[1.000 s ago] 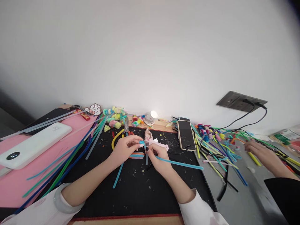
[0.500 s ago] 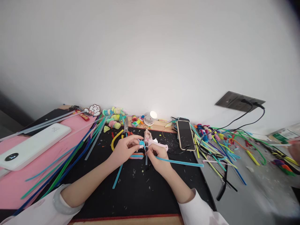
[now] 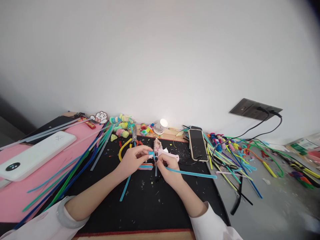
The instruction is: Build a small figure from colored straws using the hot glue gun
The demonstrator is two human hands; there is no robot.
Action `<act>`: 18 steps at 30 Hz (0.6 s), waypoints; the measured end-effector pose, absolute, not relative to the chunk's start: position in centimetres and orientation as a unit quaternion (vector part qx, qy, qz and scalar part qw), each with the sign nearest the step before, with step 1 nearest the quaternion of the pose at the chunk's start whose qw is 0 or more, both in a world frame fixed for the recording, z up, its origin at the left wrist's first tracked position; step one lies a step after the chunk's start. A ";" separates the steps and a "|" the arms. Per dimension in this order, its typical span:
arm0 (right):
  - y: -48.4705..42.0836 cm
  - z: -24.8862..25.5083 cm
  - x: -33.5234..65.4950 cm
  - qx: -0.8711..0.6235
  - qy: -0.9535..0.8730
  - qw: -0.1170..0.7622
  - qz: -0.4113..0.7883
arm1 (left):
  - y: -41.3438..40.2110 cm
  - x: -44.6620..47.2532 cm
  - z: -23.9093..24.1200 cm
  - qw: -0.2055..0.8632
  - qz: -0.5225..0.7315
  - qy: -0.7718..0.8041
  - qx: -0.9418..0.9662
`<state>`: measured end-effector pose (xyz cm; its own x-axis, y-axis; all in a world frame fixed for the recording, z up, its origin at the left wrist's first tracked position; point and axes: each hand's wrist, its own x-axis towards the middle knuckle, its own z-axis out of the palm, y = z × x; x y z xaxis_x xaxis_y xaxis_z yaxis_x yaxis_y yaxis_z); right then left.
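Note:
Over the black mat (image 3: 170,206), my left hand (image 3: 135,160) pinches a small curled end of blue pipe cleaner (image 3: 150,153) between thumb and fingers. Close beside it, my right hand (image 3: 171,168) is closed on the same blue strand, whose long straight tail (image 3: 195,174) sticks out to the right past the wrist. A pale pink glue gun (image 3: 172,155) lies right behind my fingers and is partly covered by them. Under my left hand are short orange and blue pipe cleaner pieces (image 3: 146,166). Another blue pipe cleaner (image 3: 125,188) points toward me.
Scissors (image 3: 134,133) and a yellow curved pipe cleaner (image 3: 121,151) lie behind my left hand. A lit white lamp (image 3: 160,126) stands by the wall. At right are a phone (image 3: 198,145), loose pipe cleaners and black cables; at left, a white power bank (image 3: 37,155) on a pink sheet (image 3: 82,135).
My left fingers have dipped slightly over the blue curl; my right hand stays nearly still. A blurred shape like another person's hand at the far right edge is gone.

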<state>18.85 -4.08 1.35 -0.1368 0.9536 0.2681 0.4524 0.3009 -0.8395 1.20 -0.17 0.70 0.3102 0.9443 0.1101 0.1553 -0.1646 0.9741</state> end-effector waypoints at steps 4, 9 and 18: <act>-4.1 1.4 18.8 -0.508 -0.692 0.415 0.300 | -0.2 1.3 0.8 0.490 0.416 0.417 0.642; -4.1 1.6 18.8 -0.508 -0.691 0.416 0.301 | -0.2 1.3 0.7 0.493 0.412 0.416 0.643; -4.1 1.5 18.8 -0.509 -0.691 0.414 0.302 | -0.3 1.3 1.0 0.495 0.425 0.411 0.637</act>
